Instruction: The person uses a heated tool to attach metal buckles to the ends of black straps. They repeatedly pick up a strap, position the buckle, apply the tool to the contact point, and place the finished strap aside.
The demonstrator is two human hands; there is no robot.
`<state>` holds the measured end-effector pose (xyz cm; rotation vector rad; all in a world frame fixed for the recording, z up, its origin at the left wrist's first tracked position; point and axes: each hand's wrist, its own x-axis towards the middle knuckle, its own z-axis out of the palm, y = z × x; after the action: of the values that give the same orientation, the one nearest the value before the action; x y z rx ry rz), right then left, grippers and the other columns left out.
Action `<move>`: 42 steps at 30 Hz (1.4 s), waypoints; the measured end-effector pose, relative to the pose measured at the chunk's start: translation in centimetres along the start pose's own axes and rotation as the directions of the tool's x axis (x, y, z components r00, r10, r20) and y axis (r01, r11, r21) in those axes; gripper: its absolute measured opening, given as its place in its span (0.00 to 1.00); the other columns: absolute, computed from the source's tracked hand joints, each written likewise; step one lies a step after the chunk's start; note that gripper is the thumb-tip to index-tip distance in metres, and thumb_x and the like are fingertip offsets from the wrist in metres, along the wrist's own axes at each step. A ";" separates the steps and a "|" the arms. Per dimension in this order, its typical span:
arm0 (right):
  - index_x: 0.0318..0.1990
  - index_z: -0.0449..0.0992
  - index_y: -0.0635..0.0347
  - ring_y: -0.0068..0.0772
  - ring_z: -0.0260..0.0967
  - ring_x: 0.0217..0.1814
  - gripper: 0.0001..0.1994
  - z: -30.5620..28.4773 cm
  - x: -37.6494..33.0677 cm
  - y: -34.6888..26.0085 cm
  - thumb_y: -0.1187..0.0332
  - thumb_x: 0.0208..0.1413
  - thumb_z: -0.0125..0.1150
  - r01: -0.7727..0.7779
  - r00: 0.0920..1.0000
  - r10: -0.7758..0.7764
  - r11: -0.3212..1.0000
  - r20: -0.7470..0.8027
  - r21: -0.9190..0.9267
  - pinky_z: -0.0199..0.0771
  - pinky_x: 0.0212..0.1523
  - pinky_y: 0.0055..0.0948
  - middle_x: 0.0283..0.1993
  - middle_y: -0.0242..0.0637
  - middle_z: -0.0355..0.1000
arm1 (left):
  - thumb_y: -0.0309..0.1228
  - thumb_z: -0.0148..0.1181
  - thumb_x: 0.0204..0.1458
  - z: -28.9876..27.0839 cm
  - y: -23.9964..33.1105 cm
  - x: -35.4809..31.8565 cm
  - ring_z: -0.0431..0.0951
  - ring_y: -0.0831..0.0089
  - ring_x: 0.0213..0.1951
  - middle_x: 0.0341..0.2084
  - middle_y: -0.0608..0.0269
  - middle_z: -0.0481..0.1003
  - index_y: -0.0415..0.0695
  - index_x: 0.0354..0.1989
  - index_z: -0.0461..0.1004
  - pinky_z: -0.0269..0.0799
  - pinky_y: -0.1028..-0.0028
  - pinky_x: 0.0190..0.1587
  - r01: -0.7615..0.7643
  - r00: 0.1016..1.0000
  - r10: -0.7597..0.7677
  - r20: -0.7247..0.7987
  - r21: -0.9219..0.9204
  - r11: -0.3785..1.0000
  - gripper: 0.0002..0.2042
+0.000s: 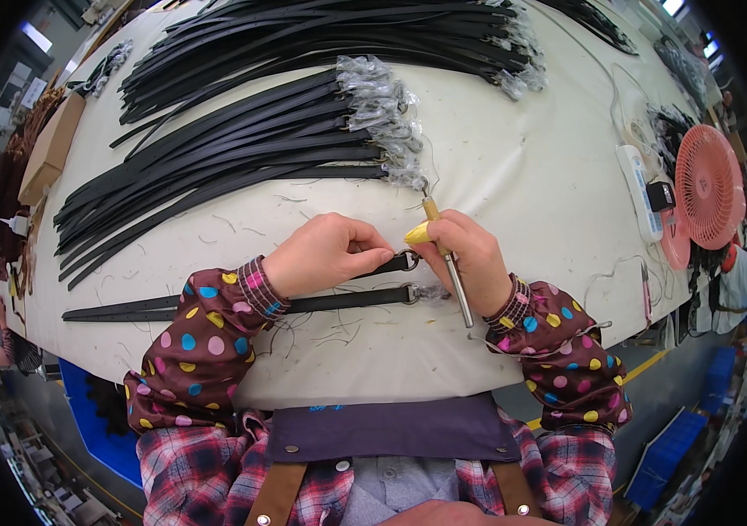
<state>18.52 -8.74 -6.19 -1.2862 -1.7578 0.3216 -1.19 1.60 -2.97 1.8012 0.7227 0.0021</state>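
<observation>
My left hand (325, 254) pinches a black belt (382, 266) between thumb and fingertips, close to its metal buckle (409, 259). Across from it, my right hand (470, 254) is closed around a slim pen-shaped tool (459, 294) with a metal barrel, a brass-coloured upper part and a yellow piece by the fingers. The tool's thin tip points away from me. Just below my hands lies a second black belt (352, 300), its buckle end beside some clear plastic wrap (431, 292). Part of the held belt is hidden under my left hand.
Bundles of black belts (233, 167) with plastic-wrapped buckle ends (382, 118) lie further back on the white table (531, 184). At the right are a power strip (639, 193) and a pink fan (704, 180). A cardboard box (52, 149) stands left. Thread scraps are scattered about.
</observation>
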 end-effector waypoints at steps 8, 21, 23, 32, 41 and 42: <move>0.35 0.74 0.60 0.36 0.66 0.26 0.09 0.1 0.1 -0.3 0.81 0.48 0.66 -0.012 1.000 0.012 1.000 -0.008 0.008 0.68 0.27 0.27 0.28 0.39 0.68 | 0.34 0.63 0.56 0.5 0.0 0.0 0.74 0.83 0.28 0.24 0.66 0.78 0.35 0.35 0.79 0.71 0.79 0.33 -0.018 0.998 0.022 -0.057 0.071 0.997 0.12; 0.37 0.73 0.65 0.25 0.70 0.30 0.07 0.4 -0.1 -0.4 0.80 0.52 0.65 -0.206 0.976 0.214 0.968 -0.039 0.140 0.71 0.33 0.22 0.30 0.38 0.73 | 0.34 0.53 0.61 -0.6 -0.5 0.4 0.73 0.82 0.31 0.27 0.65 0.79 0.37 0.40 0.79 0.70 0.79 0.37 -0.043 0.999 0.041 0.033 0.082 0.996 0.12; 0.37 0.73 0.65 0.23 0.70 0.31 0.07 0.5 0.0 -0.3 0.80 0.52 0.65 -0.232 0.970 0.241 0.960 -0.035 0.157 0.71 0.34 0.21 0.30 0.38 0.74 | 0.33 0.52 0.61 -0.8 -0.6 0.2 0.74 0.81 0.33 0.29 0.64 0.79 0.38 0.44 0.79 0.71 0.78 0.40 -0.052 0.996 0.041 0.082 0.128 0.990 0.12; 0.37 0.73 0.65 0.22 0.70 0.31 0.07 0.3 0.1 -0.7 0.80 0.53 0.64 -0.289 0.955 0.295 0.939 -0.003 0.187 0.71 0.34 0.21 0.31 0.37 0.74 | 0.31 0.51 0.62 -1.4 0.1 0.1 0.76 0.81 0.36 0.31 0.65 0.80 0.38 0.48 0.77 0.71 0.78 0.43 -0.028 0.984 0.020 0.176 0.042 0.999 0.13; 0.37 0.73 0.63 0.31 0.68 0.27 0.08 0.2 0.3 -1.0 0.81 0.51 0.64 -0.130 0.990 0.135 0.985 -0.033 0.111 0.69 0.30 0.25 0.30 0.40 0.70 | 0.36 0.59 0.57 -0.3 0.2 0.1 0.78 0.75 0.29 0.28 0.62 0.80 0.40 0.38 0.81 0.73 0.74 0.35 -0.005 1.000 0.003 0.031 0.072 0.997 0.12; 0.37 0.73 0.63 0.32 0.68 0.27 0.08 0.2 0.2 -0.9 0.81 0.50 0.65 -0.123 0.992 0.126 0.988 -0.021 0.097 0.69 0.30 0.25 0.30 0.40 0.70 | 0.35 0.60 0.56 -0.2 0.3 0.2 0.77 0.76 0.30 0.28 0.62 0.80 0.40 0.39 0.80 0.73 0.74 0.36 -0.008 0.999 0.005 0.040 0.082 0.997 0.11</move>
<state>17.76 -8.86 -5.61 -1.3280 -1.6237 0.4518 -0.99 1.80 -2.70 1.8766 0.6972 -0.0596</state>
